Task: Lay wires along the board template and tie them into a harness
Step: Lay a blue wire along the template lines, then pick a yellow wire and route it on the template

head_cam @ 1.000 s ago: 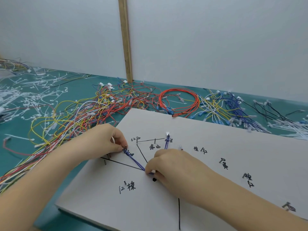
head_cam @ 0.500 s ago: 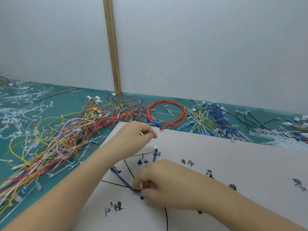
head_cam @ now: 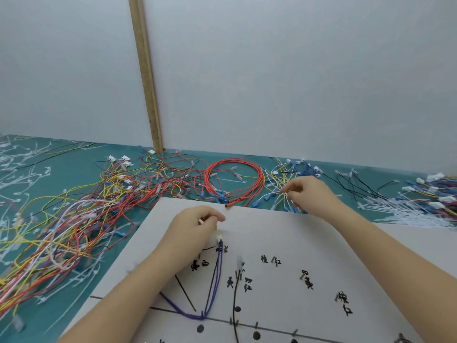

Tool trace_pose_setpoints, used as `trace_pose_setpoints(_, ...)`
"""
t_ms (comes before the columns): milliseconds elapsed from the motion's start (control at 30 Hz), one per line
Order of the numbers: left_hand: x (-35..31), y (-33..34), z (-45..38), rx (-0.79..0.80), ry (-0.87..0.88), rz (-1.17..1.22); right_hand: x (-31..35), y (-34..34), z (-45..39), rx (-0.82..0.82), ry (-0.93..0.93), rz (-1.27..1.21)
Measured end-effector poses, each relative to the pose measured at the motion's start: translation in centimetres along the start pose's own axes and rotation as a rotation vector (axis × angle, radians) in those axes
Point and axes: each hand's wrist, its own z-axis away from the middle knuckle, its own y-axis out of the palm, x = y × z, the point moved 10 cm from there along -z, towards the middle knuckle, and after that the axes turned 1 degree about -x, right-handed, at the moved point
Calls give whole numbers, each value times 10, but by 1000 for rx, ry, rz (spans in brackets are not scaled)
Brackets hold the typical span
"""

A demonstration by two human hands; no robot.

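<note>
The white board template [head_cam: 321,238] lies in front of me with black drawn lines, handwritten labels and small pegs. A purple wire [head_cam: 214,283] runs along it, bent round a peg near the bottom, its white connector near my left hand. My left hand [head_cam: 193,229] hovers over the board's upper left with fingers curled, pinching something small and white. My right hand [head_cam: 306,194] reaches past the board's far edge and pinches thin white wires [head_cam: 284,199] in the yellow, white and blue bundle.
A coil of red wires [head_cam: 235,179] lies behind the board. A big tangle of red, yellow and white wires [head_cam: 74,219] fills the green mat on the left. Black wires and white cable ties [head_cam: 400,206] lie at right. A wooden strip [head_cam: 146,75] stands against the wall.
My right hand left the purple wire at the board's peg and reached out to the bundle behind the board. My left hand moved slightly toward the board's far edge. The camera tilted up.
</note>
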Motion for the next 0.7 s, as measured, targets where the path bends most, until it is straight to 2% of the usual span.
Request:
trace_pose_setpoints(133, 14, -14, -4, -109, -128, 300, 3, 20, -22, -27, -84, 219)
trace_pose_setpoints(300, 23, -15, -3, -127, -223, 485, 17, 54, -31, 91, -213, 424)
trace_pose_setpoints(467, 29, -16, -2, -141, -275, 582, 17, 48, -30, 190, -190, 331)
trace_pose_setpoints(633, 29, -15, -3, -142, -281, 593, 34, 41, -21, 198, -388, 331)
trace_pose_setpoints(700, 30, -15, -2, -143, -285, 599, 34, 49, -17, 270, -434, 411)
